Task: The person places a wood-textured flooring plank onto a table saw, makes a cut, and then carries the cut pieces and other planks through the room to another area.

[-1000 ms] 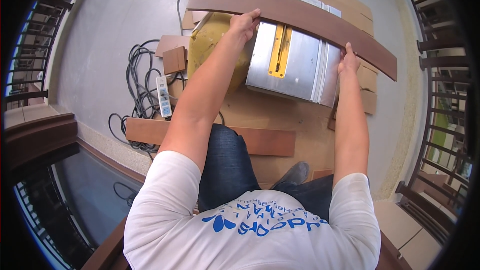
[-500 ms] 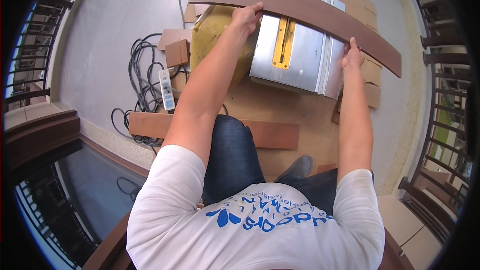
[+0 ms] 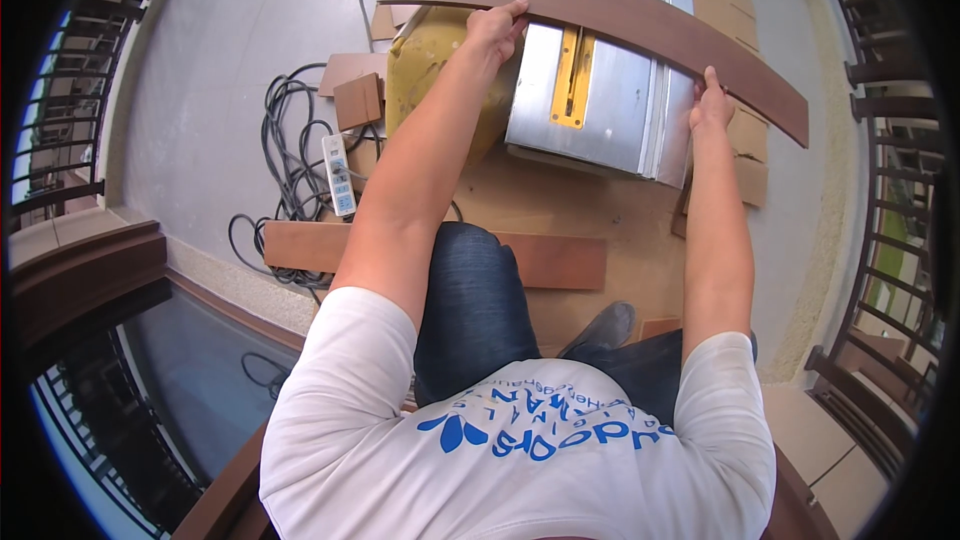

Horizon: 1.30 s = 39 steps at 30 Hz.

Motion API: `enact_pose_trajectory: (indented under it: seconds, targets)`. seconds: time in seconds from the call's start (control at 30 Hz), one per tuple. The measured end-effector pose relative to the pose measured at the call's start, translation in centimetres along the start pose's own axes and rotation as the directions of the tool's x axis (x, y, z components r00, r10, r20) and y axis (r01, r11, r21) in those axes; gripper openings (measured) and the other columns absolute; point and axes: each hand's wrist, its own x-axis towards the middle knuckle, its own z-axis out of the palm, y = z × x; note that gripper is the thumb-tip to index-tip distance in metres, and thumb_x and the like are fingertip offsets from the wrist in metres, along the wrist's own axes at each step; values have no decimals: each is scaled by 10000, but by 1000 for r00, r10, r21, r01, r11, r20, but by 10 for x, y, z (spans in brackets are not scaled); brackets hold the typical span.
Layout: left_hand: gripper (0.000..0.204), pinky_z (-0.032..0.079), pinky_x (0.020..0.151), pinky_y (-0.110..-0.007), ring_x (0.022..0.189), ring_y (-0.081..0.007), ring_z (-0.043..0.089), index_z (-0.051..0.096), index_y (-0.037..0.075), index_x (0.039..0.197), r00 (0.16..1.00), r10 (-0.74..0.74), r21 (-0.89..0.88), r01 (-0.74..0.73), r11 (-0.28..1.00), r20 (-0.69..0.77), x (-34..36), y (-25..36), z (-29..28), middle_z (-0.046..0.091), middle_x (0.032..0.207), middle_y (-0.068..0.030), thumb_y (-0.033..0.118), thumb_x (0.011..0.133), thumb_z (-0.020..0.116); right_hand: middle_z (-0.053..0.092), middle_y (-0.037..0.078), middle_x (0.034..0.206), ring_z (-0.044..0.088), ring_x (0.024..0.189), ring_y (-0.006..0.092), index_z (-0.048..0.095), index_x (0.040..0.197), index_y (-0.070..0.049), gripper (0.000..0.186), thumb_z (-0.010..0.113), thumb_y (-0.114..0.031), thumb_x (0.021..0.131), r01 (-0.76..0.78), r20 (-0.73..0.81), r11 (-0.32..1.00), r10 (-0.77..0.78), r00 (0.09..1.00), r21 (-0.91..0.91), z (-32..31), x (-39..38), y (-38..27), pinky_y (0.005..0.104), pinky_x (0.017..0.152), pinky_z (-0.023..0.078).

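Observation:
A long brown plank (image 3: pixel 624 16) lies across the silver top of a table saw (image 3: pixel 532 100) with a yellow body (image 3: pixel 420 60). My left hand (image 3: pixel 494 28) grips the plank's near edge left of the middle. My right hand (image 3: pixel 711 106) grips the same edge further right, beside the saw top's right side. The saw's yellow slotted insert (image 3: pixel 569 100) shows below the plank, between my hands. The undersides of both grips are partly hidden.
Coiled black cables (image 3: pixel 281 155) and a white power strip (image 3: pixel 338 176) lie at left beside small board pieces (image 3: pixel 356 102). A reddish board (image 3: pixel 550 260) lies near my legs on cardboard (image 3: pixel 575 210). Dark railings (image 3: pixel 880 230) line both sides; dark glass (image 3: pixel 180 370) is lower left.
The whole scene has shifted slightly up and right in the picture. Both hands keep their grip, and the plank lies much the same across the saw, at most slightly moved.

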Motion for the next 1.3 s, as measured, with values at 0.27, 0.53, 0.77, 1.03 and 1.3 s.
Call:
enact_pose_trajectory:
  seconds: [0.27, 0.53, 0.77, 1.03, 1.3]
  targets:
    - [163, 570, 912, -298, 947, -217, 636, 578, -37, 1056, 1000, 1, 16, -1, 1000, -18, -3, -1, -2, 630, 1053, -121, 14, 921, 655, 646, 54, 942, 619, 687, 149, 595, 1051, -26, 208, 721, -64, 890, -5, -7, 1000, 5, 1000, 2, -5, 1, 2, 262, 561, 523]
    - [162, 574, 900, -304, 946, -226, 636, 582, -33, 1050, 1000, -8, 12, 8, 1000, -25, -8, -2, -3, 631, 1051, -125, 8, 914, 661, 650, 47, 944, 618, 706, 147, 609, 1051, -41, 197, 721, -56, 890, -21, -15, 1000, 21, 1000, 8, -9, -4, 3, 266, 586, 516]
    - [164, 567, 913, -309, 965, -232, 636, 586, -27, 1049, 999, -5, 1, 5, 1000, -32, -12, -4, -6, 633, 1048, -124, -5, 907, 665, 653, 48, 910, 615, 675, 147, 609, 1009, -34, 178, 731, -60, 881, -12, -21, 1000, 12, 1000, 1, -9, -10, 1, 263, 561, 514]
    - [189, 585, 866, -309, 945, -238, 643, 576, -61, 1052, 999, -1, -6, 0, 1000, -37, -20, -4, -7, 626, 1072, -150, -22, 896, 674, 658, 46, 911, 631, 690, 145, 613, 1018, -35, 173, 723, -59, 886, -14, -16, 1000, 14, 1000, -5, -16, -7, 5, 262, 571, 506]
    - [175, 561, 902, -298, 982, -220, 630, 587, -38, 1069, 999, -34, 8, 34, 999, -25, -28, -3, -7, 633, 1066, -125, 11, 918, 658, 657, 63, 941, 652, 719, 169, 607, 1044, -24, 192, 717, -50, 888, -10, -6, 999, 10, 1000, 30, -19, -12, 5, 284, 605, 557]
